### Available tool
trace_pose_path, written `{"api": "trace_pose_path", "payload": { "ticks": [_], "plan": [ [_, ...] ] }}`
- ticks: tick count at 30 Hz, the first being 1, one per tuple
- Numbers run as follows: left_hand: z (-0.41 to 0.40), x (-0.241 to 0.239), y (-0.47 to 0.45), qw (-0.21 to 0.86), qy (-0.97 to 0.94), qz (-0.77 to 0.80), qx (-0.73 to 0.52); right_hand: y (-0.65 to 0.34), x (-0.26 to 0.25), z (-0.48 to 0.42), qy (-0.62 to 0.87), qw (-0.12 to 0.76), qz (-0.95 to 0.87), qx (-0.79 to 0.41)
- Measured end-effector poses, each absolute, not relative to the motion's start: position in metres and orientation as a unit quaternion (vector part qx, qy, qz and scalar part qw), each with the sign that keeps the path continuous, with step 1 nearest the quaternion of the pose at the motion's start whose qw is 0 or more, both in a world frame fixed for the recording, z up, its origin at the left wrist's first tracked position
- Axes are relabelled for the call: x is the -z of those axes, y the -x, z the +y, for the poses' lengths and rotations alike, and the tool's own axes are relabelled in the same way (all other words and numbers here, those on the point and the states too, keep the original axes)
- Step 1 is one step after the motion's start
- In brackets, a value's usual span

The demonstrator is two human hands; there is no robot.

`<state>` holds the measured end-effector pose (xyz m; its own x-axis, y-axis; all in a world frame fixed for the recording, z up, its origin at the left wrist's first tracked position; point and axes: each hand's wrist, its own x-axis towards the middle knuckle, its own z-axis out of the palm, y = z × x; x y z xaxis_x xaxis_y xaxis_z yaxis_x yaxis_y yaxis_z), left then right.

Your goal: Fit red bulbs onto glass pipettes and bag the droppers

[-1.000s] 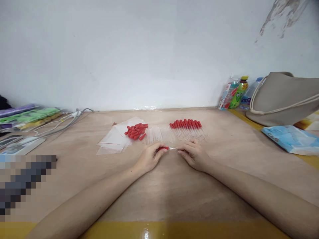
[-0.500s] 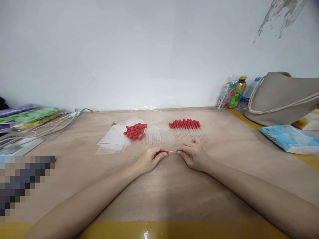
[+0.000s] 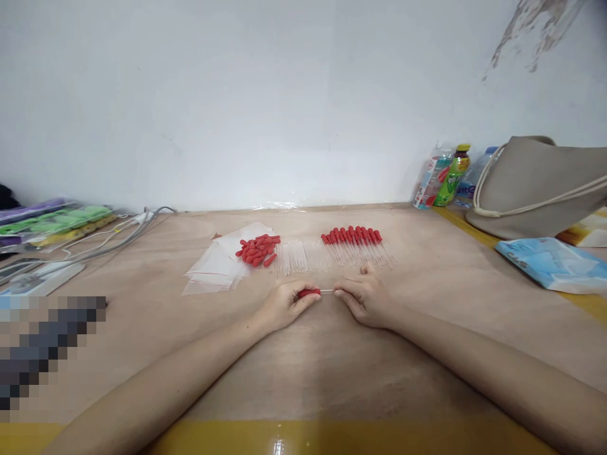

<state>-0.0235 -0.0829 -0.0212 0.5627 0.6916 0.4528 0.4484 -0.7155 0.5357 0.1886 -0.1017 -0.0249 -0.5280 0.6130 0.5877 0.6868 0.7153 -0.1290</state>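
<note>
My left hand (image 3: pixel 288 304) pinches a red rubber bulb (image 3: pixel 310 292) between thumb and fingers. A thin clear dropper tube (image 3: pixel 327 291) runs from the bulb's end to my right hand (image 3: pixel 365 298), whose fingertips are closed on its other end. How deep the tube sits in the bulb is hidden. Just beyond my hands, a heap of red bulbs (image 3: pixel 256 249) lies partly on clear plastic bags (image 3: pixel 213 268). Beside it is a row of bare clear tubes (image 3: pixel 303 256). To the right lie several droppers (image 3: pixel 353 236) with red bulbs on their tubes, side by side.
Bottles (image 3: pixel 452 177), a grey bag (image 3: pixel 535 183) and a blue packet (image 3: pixel 552 265) stand or lie at the right. Cables (image 3: pixel 118 237), a white power strip (image 3: pixel 45 278) and wrapped coloured goods (image 3: pixel 61 221) occupy the left. A wall (image 3: pixel 284 114) closes off the table's back.
Both hands have shifted slightly, and less of the tube shows between them. More of the red bulb is visible in my left hand. The heap and rows look the same.
</note>
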Motion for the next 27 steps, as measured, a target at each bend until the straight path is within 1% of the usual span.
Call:
{"api": "trace_pose_path", "payload": {
  "ticks": [6,12,18,21,24,27],
  "plan": [
    [-0.084,0.022,0.024,0.148,-0.884,0.302,-0.325,-0.182,0.025,-0.099,0.355,0.294,-0.884,0.071],
    [-0.085,0.022,0.024,0.135,-0.89,0.297,-0.32,-0.179,0.029,-0.099,0.369,0.287,-0.883,0.043],
    [-0.078,0.02,0.025,0.131,-0.898,0.287,-0.307,-0.179,0.015,-0.101,0.379,0.235,-0.894,0.035],
    [-0.074,0.02,0.027,0.132,-0.888,0.298,-0.324,-0.185,0.001,-0.098,0.384,0.202,-0.9,0.042],
    [-0.074,0.02,0.028,0.132,-0.868,0.337,-0.341,-0.199,-0.009,-0.086,0.462,0.192,-0.866,0.006],
    [-0.075,0.02,0.027,0.14,-0.876,0.339,-0.312,-0.213,-0.011,-0.062,0.608,0.244,-0.755,-0.03]
  ]
}}
